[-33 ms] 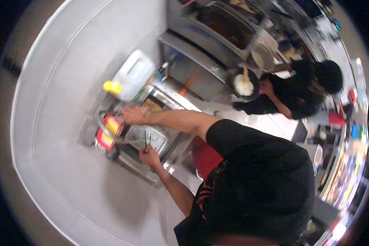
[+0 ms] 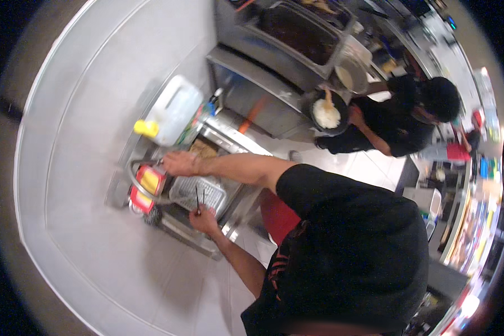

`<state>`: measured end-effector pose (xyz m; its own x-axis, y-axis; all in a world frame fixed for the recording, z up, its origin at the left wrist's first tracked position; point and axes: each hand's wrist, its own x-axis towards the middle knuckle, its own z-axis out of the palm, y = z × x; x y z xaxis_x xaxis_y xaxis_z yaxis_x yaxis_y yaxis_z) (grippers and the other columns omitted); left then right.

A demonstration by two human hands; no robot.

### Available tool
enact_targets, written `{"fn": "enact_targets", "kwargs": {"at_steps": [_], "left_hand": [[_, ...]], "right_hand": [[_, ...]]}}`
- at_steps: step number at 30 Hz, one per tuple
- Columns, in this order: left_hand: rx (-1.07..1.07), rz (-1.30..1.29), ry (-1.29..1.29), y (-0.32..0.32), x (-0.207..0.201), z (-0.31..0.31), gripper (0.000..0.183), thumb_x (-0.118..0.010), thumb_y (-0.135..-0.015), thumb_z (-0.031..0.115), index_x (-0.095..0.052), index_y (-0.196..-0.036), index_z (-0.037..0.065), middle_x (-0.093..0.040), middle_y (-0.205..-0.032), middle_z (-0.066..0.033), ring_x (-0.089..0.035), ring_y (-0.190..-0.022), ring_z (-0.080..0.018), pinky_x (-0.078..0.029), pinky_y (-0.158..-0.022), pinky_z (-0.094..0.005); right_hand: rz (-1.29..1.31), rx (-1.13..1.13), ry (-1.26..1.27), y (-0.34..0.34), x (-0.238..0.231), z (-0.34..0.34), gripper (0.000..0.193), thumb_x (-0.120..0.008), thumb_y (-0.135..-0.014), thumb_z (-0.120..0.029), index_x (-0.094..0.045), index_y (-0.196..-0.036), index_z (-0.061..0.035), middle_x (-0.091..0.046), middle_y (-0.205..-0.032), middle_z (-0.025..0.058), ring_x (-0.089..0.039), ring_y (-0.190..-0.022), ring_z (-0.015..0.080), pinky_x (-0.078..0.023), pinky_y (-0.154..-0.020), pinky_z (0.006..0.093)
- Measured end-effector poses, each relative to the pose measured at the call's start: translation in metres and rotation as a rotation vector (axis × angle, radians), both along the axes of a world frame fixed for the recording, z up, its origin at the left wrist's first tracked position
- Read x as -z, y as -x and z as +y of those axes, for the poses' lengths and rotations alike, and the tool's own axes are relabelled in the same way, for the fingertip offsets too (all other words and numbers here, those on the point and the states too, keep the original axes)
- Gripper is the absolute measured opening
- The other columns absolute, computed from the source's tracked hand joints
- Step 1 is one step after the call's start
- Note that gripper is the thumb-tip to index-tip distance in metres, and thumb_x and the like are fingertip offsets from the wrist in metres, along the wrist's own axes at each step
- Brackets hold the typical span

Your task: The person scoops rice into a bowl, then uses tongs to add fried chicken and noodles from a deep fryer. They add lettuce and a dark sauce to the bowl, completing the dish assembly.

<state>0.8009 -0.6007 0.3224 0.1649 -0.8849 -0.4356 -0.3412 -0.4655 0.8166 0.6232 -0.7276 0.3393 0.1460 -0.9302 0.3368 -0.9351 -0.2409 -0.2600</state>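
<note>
- Steel faucet [image 2: 133, 171]: smooth round tube bent in a curve over the sink [image 2: 193, 239].
- Red container [image 2: 144, 203], boxy, glossy, just behind the faucet curve; yellow block [image 2: 150, 180] in it. Dark, rough round scrubber [image 2: 152, 216] next to it.
- White jug [image 2: 178, 107], smooth translucent plastic, rounded corners, yellow cap [image 2: 146, 128].
- Right hand [image 2: 180, 163]: fingers bent, near the faucet's base. Contact and grip: can't tell.
- Gray tray [image 2: 213, 199] in the sink, gridded texture, rectangular.
- Dark utensil [image 2: 199, 208]: two thin straight prongs, slightly spread. It's over the tray; long axis runs nearly up the picture, tips toward the person's right. Exact type unclear.
- Left hand [image 2: 205, 219]: closed on the utensil's lower end, well apart from the right hand.
- Far right: co-worker with a round dark pan [image 2: 328, 114], white food inside.
</note>
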Motion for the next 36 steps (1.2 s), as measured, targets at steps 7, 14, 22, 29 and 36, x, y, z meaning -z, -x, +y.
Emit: {"fn": "enact_targets", "kwargs": {"at_steps": [7,14,22,29,36], "left_hand": [[-0.068,-0.008,-0.073,-0.006,-0.007,0.014,0.034,-0.068,-0.092,0.018,-0.046,-0.097,-0.007,-0.062,-0.083,-0.0202,-0.065,-0.061,-0.0240,-0.058,-0.047,-0.0342],[-0.171,-0.251,0.178,0.007,-0.006,0.031,0.033,-0.064,-0.097,0.023,-0.050,-0.100,-0.007,-0.062,-0.085,-0.0187,-0.066,-0.071,-0.0277,-0.056,-0.057,-0.0367],[0.467,-0.196,0.586,0.027,-0.019,0.084,0.037,-0.066,-0.097,0.027,-0.059,-0.110,-0.006,-0.065,-0.098,-0.0168,-0.063,-0.083,-0.0262,-0.054,-0.073,-0.0391],[0.216,-0.278,0.392,0.020,-0.119,0.130,0.031,-0.059,-0.101,0.024,-0.061,-0.113,-0.004,-0.063,-0.095,-0.0121,-0.060,-0.077,-0.0185,-0.052,-0.067,-0.0305],[0.345,0.037,0.505,0.112,-0.171,0.116,0.029,-0.057,-0.103,0.023,-0.060,-0.116,-0.003,-0.063,-0.097,-0.0113,-0.060,-0.080,-0.0179,-0.053,-0.069,-0.0306]], "right_hand": [[-0.589,0.389,-0.135,-0.009,0.003,-0.009,0.024,-0.058,-0.091,-0.022,-0.063,-0.091,0.0013,-0.066,-0.096,0.0217,-0.068,-0.092,0.0384,-0.057,-0.076,0.0469],[-0.956,0.508,-0.718,-0.034,0.016,0.094,0.042,-0.061,-0.092,-0.037,-0.064,-0.090,0.0053,-0.068,-0.085,0.0243,-0.070,-0.084,0.0408,-0.056,-0.074,0.0505],[-0.667,0.199,-0.847,-0.065,0.025,0.143,0.034,-0.056,-0.093,-0.030,-0.063,-0.109,-0.0006,-0.069,-0.098,0.0176,-0.070,-0.079,0.0328,-0.059,-0.069,0.0408],[-0.338,0.061,-0.406,-0.030,0.036,0.170,0.040,-0.046,-0.096,-0.024,-0.052,-0.129,-0.0017,-0.067,-0.108,0.0174,-0.070,-0.076,0.0268,-0.060,-0.065,0.0389],[-0.758,0.151,-0.496,-0.010,0.035,0.198,0.044,-0.044,-0.096,-0.030,-0.053,-0.130,-0.0021,-0.067,-0.104,0.0158,-0.071,-0.084,0.0321,-0.058,-0.073,0.0459]]}}
